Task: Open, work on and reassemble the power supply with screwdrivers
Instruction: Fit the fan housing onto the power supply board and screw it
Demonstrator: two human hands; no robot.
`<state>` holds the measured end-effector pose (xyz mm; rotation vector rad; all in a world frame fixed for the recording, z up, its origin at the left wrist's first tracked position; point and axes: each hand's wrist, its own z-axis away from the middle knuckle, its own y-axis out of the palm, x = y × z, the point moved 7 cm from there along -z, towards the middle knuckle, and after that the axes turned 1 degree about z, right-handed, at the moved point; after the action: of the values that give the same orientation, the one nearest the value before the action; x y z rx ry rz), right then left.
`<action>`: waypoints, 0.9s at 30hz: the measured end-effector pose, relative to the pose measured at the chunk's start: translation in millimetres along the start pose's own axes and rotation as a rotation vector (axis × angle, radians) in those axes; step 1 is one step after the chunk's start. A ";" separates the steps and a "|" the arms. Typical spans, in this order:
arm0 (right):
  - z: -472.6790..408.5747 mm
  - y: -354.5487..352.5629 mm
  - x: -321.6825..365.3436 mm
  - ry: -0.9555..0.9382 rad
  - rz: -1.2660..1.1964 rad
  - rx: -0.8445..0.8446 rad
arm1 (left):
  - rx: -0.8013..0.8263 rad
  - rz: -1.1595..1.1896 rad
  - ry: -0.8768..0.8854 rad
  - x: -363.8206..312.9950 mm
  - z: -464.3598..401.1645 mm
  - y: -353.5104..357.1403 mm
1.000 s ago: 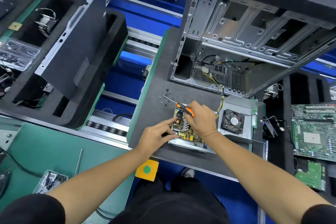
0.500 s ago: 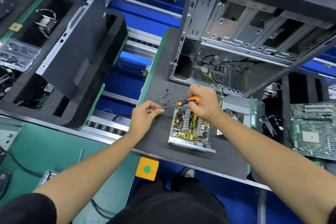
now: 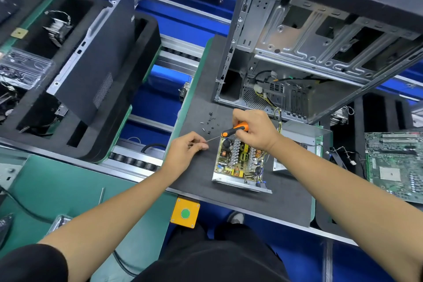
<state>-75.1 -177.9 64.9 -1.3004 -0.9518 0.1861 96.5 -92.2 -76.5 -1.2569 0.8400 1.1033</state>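
The opened power supply (image 3: 239,163) lies on the dark mat (image 3: 196,176), its circuit board with coils and heat sinks exposed. My right hand (image 3: 256,130) grips the orange-and-black handle of a screwdriver (image 3: 233,130) above the board's far edge, shaft pointing left. My left hand (image 3: 186,151) pinches at the shaft's tip, left of the supply; I cannot tell whether a screw is between the fingers. Several small black screws (image 3: 209,122) lie loose on the mat just beyond. The supply's metal cover (image 3: 304,135) sits to the right, partly behind my right arm.
An open computer case (image 3: 297,52) stands at the back of the mat, cables running into it. A motherboard (image 3: 393,165) lies at the right. A black side panel (image 3: 96,57) leans in a foam tray at the left. A yellow button box (image 3: 185,213) sits at the front edge.
My right hand lifted the screwdriver off the board and swung its tip left. My left hand left the supply's near-left corner and came up to the tip.
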 end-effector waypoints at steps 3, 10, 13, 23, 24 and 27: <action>-2.7 -1.2 5.6 -0.051 0.031 0.048 | 0.053 -0.037 0.030 -1.6 -1.8 0.5; -6.0 -7.2 9.7 -0.106 0.064 0.073 | 0.127 -0.050 0.082 -3.1 -4.2 3.3; -4.8 -7.1 9.0 -0.118 0.070 0.086 | 0.154 -0.048 0.104 -5.6 -3.9 4.2; -3.7 2.8 15.6 -0.168 0.137 0.205 | 0.286 -0.202 0.106 -5.3 -6.9 9.7; -2.6 3.2 18.8 -0.196 0.153 0.223 | 0.297 -0.220 0.108 -5.7 -7.4 10.4; 1.8 3.2 28.6 -0.276 0.185 0.257 | 0.330 -0.248 0.120 -6.1 -6.8 13.5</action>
<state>-57.2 -158.2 76.1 -1.1409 -1.0017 0.6251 82.5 -100.4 -75.9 -1.1201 0.8880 0.6653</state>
